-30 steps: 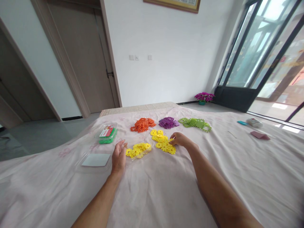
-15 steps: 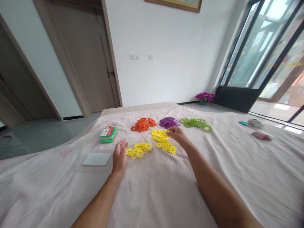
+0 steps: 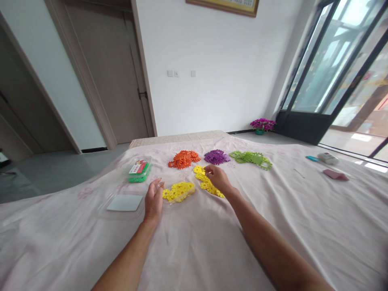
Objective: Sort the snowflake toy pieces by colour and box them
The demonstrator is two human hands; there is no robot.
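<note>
My left hand [image 3: 154,200] is closed on the left side of a clear plastic box [image 3: 178,201] that holds yellow flower-shaped plastic pieces [image 3: 179,190]. More yellow flower pieces [image 3: 200,169] lie in a loose pile on the cloth, just right of and behind the box. Over this pile is my right hand [image 3: 218,178], with its thumb and fingers pinched at a yellow flower piece; the fingertips partly hide it. The right hand and forearm also cover part of the pile.
Orange [image 3: 183,159], purple [image 3: 216,156] and light green pieces [image 3: 253,159] lie in piles behind. At left are a lidded box of green pieces [image 3: 140,169] and a clear lid with a pale card [image 3: 125,203]. A pink paper [image 3: 335,174] and small items lie far right.
My right hand has moved a little left across the yellow pile, its fingers still pinched. The left hand stays at the box, and the view has shifted slightly.
</note>
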